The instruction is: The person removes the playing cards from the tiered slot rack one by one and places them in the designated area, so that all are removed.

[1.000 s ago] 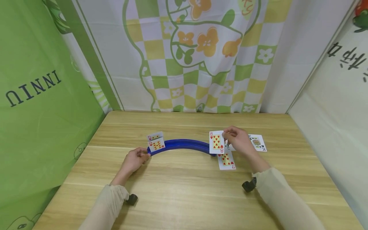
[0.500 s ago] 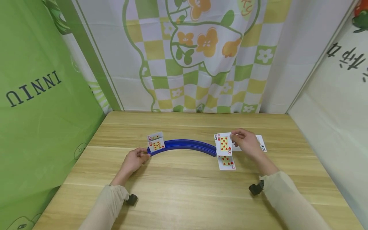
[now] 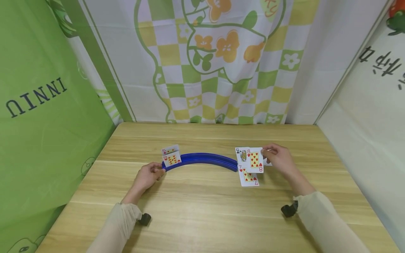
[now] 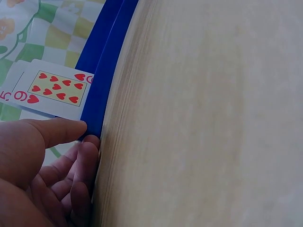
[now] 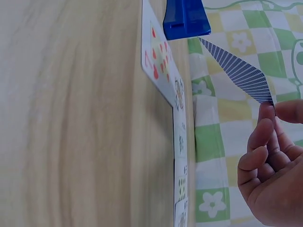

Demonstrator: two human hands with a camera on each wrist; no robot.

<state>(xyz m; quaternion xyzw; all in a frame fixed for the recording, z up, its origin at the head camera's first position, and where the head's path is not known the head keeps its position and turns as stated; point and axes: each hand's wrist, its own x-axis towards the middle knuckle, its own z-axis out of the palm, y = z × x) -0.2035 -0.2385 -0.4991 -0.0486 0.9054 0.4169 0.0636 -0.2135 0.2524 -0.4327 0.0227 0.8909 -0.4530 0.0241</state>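
Observation:
In the head view, my left hand [image 3: 150,177] pinches the left end of a curved blue playing-card holder [image 3: 205,158]. Two cards stand in its slot at that end: a nine of hearts [image 3: 172,160] with a five of diamonds [image 3: 171,150] behind it. My right hand [image 3: 278,158] pinches an eight of hearts [image 3: 255,160] by its right edge, raised over the other cards beside the holder's right end. In the right wrist view the striped back of this playing card [image 5: 241,73] faces the camera, held between thumb and fingers.
On the wooden table [image 3: 202,211], a seven of hearts [image 3: 248,177] lies near the holder's right end, with a queen [image 3: 242,154] above it. More cards run in a row rightward, partly hidden by my right hand. Fabric curtains [image 3: 221,88] enclose the table's back and sides.
My right hand has moved to the right with the eight of hearts, uncovering the queen and more of the seven. My left hand stays on the holder's end.

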